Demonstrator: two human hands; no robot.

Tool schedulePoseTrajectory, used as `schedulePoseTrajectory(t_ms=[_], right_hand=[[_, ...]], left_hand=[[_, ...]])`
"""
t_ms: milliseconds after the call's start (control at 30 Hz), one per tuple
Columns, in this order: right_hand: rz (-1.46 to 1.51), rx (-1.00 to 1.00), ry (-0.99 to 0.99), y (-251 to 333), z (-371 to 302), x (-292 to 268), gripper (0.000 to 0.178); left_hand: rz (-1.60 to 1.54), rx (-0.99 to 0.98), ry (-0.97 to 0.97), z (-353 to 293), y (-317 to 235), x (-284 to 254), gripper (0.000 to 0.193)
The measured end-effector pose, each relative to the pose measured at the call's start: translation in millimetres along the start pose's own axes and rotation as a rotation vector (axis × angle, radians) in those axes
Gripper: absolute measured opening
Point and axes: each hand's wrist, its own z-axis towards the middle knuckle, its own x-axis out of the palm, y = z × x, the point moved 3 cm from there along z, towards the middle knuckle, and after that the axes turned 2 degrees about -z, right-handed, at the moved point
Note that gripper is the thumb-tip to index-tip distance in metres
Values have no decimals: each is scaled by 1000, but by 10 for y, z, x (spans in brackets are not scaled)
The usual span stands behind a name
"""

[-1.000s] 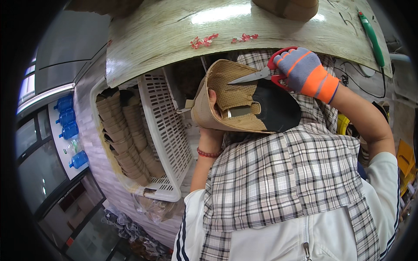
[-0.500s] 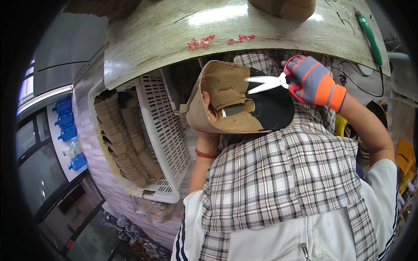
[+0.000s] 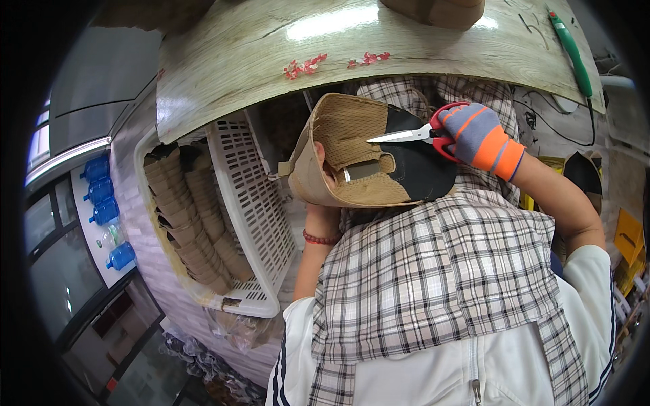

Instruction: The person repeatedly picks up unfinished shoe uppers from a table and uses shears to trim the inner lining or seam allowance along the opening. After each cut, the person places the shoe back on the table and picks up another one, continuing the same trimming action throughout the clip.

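Observation:
A tan shoe upper (image 3: 349, 139) with a black toe part is held open over my lap, its textured lining facing up. My left hand (image 3: 323, 215) grips its left side; a thumb shows at the inner edge, and the other fingers are hidden behind the material. In a grey and orange glove, my right hand (image 3: 474, 135) holds red-handled scissors (image 3: 406, 136). Their blades are together and point left over the lining, close to a tan strap-like piece (image 3: 365, 170) inside the upper. Whether the tips touch it I cannot tell.
A white plastic crate (image 3: 261, 203) to the left holds stacked tan uppers (image 3: 193, 223). Ahead, the wooden table (image 3: 230, 74) carries red-and-white scraps (image 3: 305, 66), a tan shoe-like piece (image 3: 440, 12) and a green corded tool (image 3: 571, 54). Blue water jugs (image 3: 101, 189) stand far left.
The scissors' blades have come together, and the right hand has moved slightly left, bringing the tips further over the tan lining. The left hand still holds the shoe upper in nearly the same place.

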Motion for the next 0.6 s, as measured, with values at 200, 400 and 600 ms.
schedulePoseTrajectory(t_ms=[200,400,600], right_hand=[[-35,-24,-42,155,87,-245,28],[-93,33,-18,39,117,-214,22],[187,219,-133,2,-54,-299,26]], left_hand=[[66,13,-17,28,-24,24,54],[-54,94,82,-56,-163,254,53],[-131,-40,52,163,-13,-289,53]])
